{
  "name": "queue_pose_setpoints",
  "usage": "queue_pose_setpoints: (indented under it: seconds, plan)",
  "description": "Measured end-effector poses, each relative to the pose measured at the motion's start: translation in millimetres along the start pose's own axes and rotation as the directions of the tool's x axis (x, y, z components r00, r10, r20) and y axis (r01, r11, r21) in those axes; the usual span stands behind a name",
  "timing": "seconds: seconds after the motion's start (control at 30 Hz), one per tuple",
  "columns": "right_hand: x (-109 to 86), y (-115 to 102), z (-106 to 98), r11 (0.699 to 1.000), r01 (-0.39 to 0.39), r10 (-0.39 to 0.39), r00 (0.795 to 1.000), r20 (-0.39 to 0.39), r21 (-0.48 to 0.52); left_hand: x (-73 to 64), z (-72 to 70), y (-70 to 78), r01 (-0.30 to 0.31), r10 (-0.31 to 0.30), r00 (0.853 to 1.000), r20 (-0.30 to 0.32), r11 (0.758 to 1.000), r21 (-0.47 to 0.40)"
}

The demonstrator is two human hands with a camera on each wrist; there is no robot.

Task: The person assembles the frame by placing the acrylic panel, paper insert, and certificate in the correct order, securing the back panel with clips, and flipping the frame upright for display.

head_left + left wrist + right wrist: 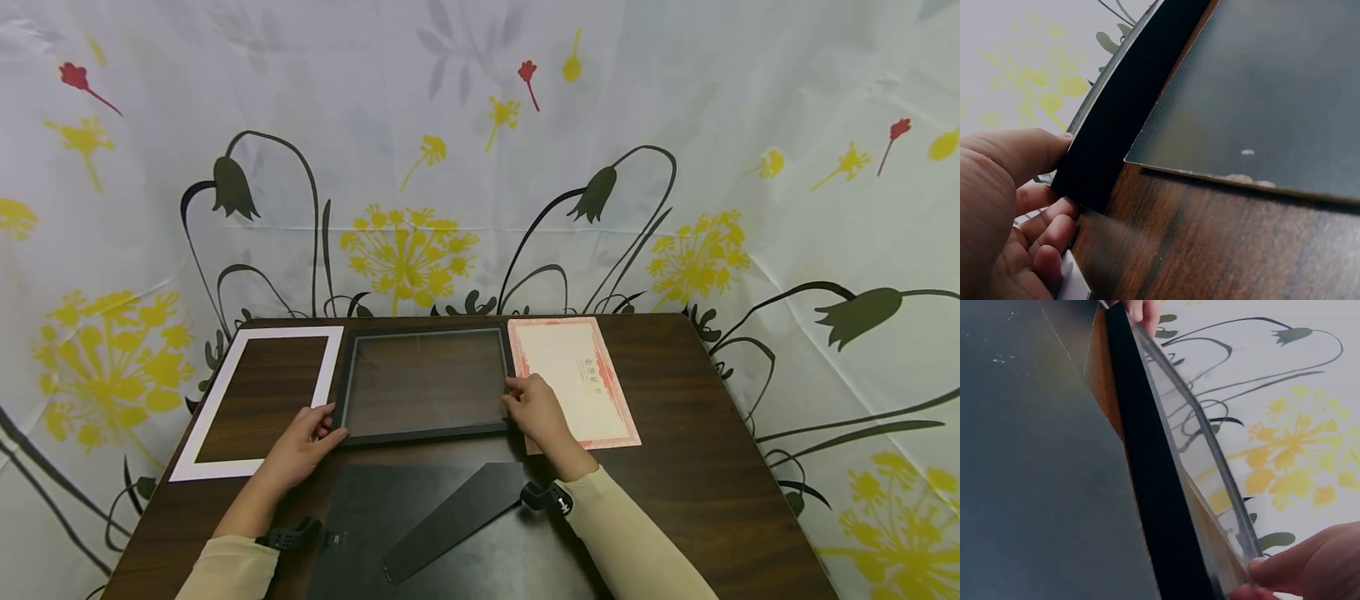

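A black picture frame [427, 435] with a clear pane lies between both hands, its near edge toward me. My left hand [296, 450] grips its near left corner, thumb on top and fingers along the outer side, as the left wrist view shows. At the right side, my right hand [538, 412] pinches the frame's edge between thumb and fingers. Just in front lies a dark backing board [352, 533] with a stand leg [457, 521] on it. Whether the frame is fully flat on the table, I cannot tell.
A white mat border [217, 471] lies left of the frame, partly under my left forearm. To the right is a pink-edged certificate [562, 350], partly behind my right hand. All rest on a dark wooden table [697, 467] against a flowered curtain [465, 167].
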State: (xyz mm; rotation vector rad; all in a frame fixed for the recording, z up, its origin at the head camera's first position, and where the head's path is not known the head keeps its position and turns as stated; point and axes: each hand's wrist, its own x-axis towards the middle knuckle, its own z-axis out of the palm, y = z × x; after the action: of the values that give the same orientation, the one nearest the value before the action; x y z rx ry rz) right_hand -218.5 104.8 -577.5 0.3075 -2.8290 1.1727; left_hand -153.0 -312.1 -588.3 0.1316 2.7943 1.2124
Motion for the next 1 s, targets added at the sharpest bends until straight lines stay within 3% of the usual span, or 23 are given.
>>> queue_pose_setpoints:
  seconds: [0.3,0.7,1.0]
  plan:
    - [-5.0,-7.8,2.8,0.978,0.01,0.011,0.995,0.097,-0.209,-0.1,0.8,-1.5,0.003,-0.003,1.0,0.001,1.0,0.008]
    - [-13.5,-6.6,11.7,0.948,0.04,-0.036,0.999,0.017,-0.316,2.3,0.2,-3.2,0.004,-0.004,1.0,0.02,1.0,-0.01]
    - [-10.4,-10.9,8.3,0.93,-0.005,0.024,0.999,0.045,-0.368,3.7,-0.3,-5.8,0.014,-0.013,1.0,0.024,1.0,-0.01]
